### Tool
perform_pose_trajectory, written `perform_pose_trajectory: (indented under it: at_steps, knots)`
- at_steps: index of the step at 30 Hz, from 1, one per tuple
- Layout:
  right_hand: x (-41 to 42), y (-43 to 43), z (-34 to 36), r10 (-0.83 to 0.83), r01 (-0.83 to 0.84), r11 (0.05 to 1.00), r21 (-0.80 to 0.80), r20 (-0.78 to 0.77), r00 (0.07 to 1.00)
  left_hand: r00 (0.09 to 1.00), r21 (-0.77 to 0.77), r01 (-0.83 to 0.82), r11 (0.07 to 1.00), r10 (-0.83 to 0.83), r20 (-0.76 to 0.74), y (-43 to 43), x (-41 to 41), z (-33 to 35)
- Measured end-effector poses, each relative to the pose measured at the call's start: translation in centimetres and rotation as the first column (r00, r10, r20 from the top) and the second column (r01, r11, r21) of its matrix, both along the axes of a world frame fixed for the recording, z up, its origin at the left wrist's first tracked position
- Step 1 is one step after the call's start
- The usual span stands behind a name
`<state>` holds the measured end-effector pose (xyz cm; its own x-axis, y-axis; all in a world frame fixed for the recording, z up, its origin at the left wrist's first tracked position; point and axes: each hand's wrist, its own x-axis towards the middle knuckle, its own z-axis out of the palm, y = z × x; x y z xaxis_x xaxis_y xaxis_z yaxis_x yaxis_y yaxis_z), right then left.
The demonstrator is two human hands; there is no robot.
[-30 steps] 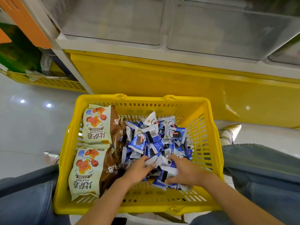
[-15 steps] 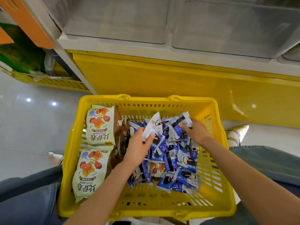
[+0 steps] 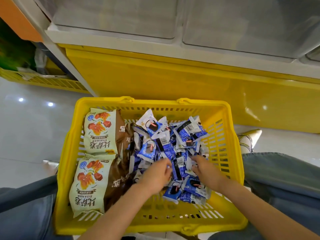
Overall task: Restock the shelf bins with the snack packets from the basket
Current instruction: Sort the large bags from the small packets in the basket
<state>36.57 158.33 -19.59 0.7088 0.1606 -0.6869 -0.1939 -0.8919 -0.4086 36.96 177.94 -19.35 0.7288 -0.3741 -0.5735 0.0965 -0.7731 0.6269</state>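
- A yellow plastic basket (image 3: pixel 155 103) fills the lower centre of the frame. It sits between a person's knees in blue jeans.
- Small blue-and-white snack packets (image 3: pixel 173 142) lie in a loose heap across the basket's centre and right.
- Two large cream-and-brown bags (image 3: pixel 99 130) lie flat along the basket's left side, one above the other in the frame.
- The left grip (image 3: pixel 155 175), a bare hand, reaches into the lower edge of the heap with bent fingers touching packets. Motion blur hides whether it has closed on any, so I cannot tell.
- The right grip (image 3: pixel 207 172), also a bare hand, is just to its right. Its fingers push in among the packets, pointing toward the upper left. Whether it holds one I cannot tell either.
- One dark blue packet (image 3: pixel 179 168) stands on end between the two grips, close against both.
- Most of the heap lies beyond the fingertips, toward the top of the frame. A few packets lie lower, beneath the right wrist.
- The small packets look light, with crinkly, slick film that slides easily. The contents are probably brittle, so a gentle squeeze suits them.
- The best hold is likely a two-handed scoop from under the heap. Single packets could be pinched by a crimped end.
- Clear plastic shelf bins (image 3: pixel 114 16) run across the top of the frame, above a yellow panel (image 3: pixel 155 75). They are well apart from the basket.
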Motion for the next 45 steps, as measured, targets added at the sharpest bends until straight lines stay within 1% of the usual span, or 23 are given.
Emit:
perform_pose_trajectory:
  at_steps: [2,4,6,9,12,14,16,17,19,21,23,25,26,27,30,33,34,35,36,37,39,42,45]
  knots:
    - [-0.4,0.1,-0.8,0.057,-0.061,0.992,-0.108,-0.042,0.997,0.963,0.066,0.199,0.978,-0.183,-0.196,-0.6,-1.8,-1.8]
    - [0.1,0.2,-0.9,0.031,-0.037,0.990,-0.139,-0.041,0.999,0.926,0.098,0.213,0.972,-0.169,-0.337,-1.2,-2.9,-2.9]
    - [0.7,0.2,-1.1,0.038,-0.048,0.982,-0.181,-0.059,0.998,0.908,0.093,0.124,0.988,-0.075,-0.413,-1.7,-3.3,-3.5]
    - [0.9,-0.1,-1.2,0.114,-0.138,0.964,-0.229,-0.113,0.987,0.878,0.079,-0.032,0.996,0.065,-0.473,-2.1,-2.8,-3.7]
    - [0.6,-0.3,-1.0,0.200,-0.217,0.946,-0.240,-0.091,0.975,0.848,0.057,-0.108,0.993,0.122,-0.515,-1.5,-2.1,-3.7]
    - [0.4,-0.2,-0.5,0.174,-0.175,0.961,-0.214,-0.023,0.984,0.838,0.037,-0.147,0.988,0.144,-0.526,-1.0,-1.9,-3.3]
    - [0.4,0.1,0.6,0.016,-0.001,0.988,-0.155,0.096,0.995,0.832,0.009,-0.242,0.970,0.212,-0.513,-0.4,-1.8,-3.0]
    - [0.5,0.2,1.2,-0.073,0.094,0.988,-0.121,0.163,0.984,0.829,-0.015,-0.321,0.947,0.273,-0.488,0.0,-1.6,-2.8]
    - [0.9,0.4,2.2,-0.198,0.216,0.976,-0.034,0.279,0.940,0.802,-0.079,-0.501,0.862,0.429,-0.416,0.8,-1.1,-2.1]
    - [1.4,0.8,2.9,-0.314,0.289,0.949,0.125,0.303,0.900,0.745,-0.146,-0.627,0.766,0.533,-0.401,1.4,-0.6,-1.5]
    - [1.6,1.7,3.4,-0.404,0.343,0.895,0.284,0.194,0.894,0.692,-0.205,-0.684,0.700,0.535,-0.485,1.5,-0.5,-0.5]
    - [1.5,2.7,3.6,-0.439,0.394,0.838,0.377,0.036,0.898,0.593,-0.256,-0.769,0.585,0.505,-0.627,1.3,-0.7,0.1]
    - [1.3,3.2,3.7,-0.447,0.420,0.811,0.407,-0.033,0.894,0.562,-0.291,-0.796,0.531,0.468,-0.682,1.1,-0.9,0.3]
    - [1.0,3.7,3.6,-0.451,0.438,0.789,0.430,-0.078,0.889,0.580,-0.326,-0.784,0.528,0.437,-0.687,1.0,-1.1,0.4]
    - [0.4,4.8,3.2,-0.478,0.478,0.728,0.491,-0.136,0.868,0.740,-0.369,-0.646,0.668,0.428,-0.519,0.9,-1.6,0.6]
    - [-0.1,4.2,2.6,-0.595,0.572,0.621,0.536,-0.153,0.789,0.770,-0.360,-0.631,0.687,0.499,-0.399,1.4,-1.6,0.3]
    - [-0.3,3.5,2.3,-0.618,0.589,0.633,0.503,-0.130,0.776,0.763,-0.349,-0.641,0.684,0.519,-0.384,1.6,-1.4,0.4]
    - [-0.7,2.8,1.8,-0.598,0.575,0.694,0.434,-0.097,0.795,0.754,-0.334,-0.652,0.680,0.537,-0.379,1.8,-1.4,0.4]
    - [-1.2,1.9,1.1,-0.534,0.527,0.779,0.339,-0.082,0.842,0.742,-0.325,-0.666,0.672,0.551,-0.381,2.0,-1.3,0.4]
    - [-1.9,1.2,0.5,-0.449,0.459,0.854,0.246,-0.102,0.888,0.727,-0.320,-0.682,0.657,0.564,-0.390,2.2,-1.2,0.3]
    - [-3.3,0.3,-0.7,-0.275,0.304,0.943,0.136,-0.194,0.942,0.706,-0.313,-0.704,0.638,0.578,-0.409,2.3,-1.1,0.4]
    - [-4.0,0.2,-1.1,-0.015,0.029,0.998,0.056,-0.248,0.969,0.707,-0.300,-0.702,0.646,0.578,-0.409,2.4,-1.3,0.5]
    - [-3.6,0.2,-0.8,0.072,-0.076,0.997,-0.004,-0.283,0.956,0.726,-0.302,-0.682,0.666,0.564,-0.393,2.4,-1.7,0.3]
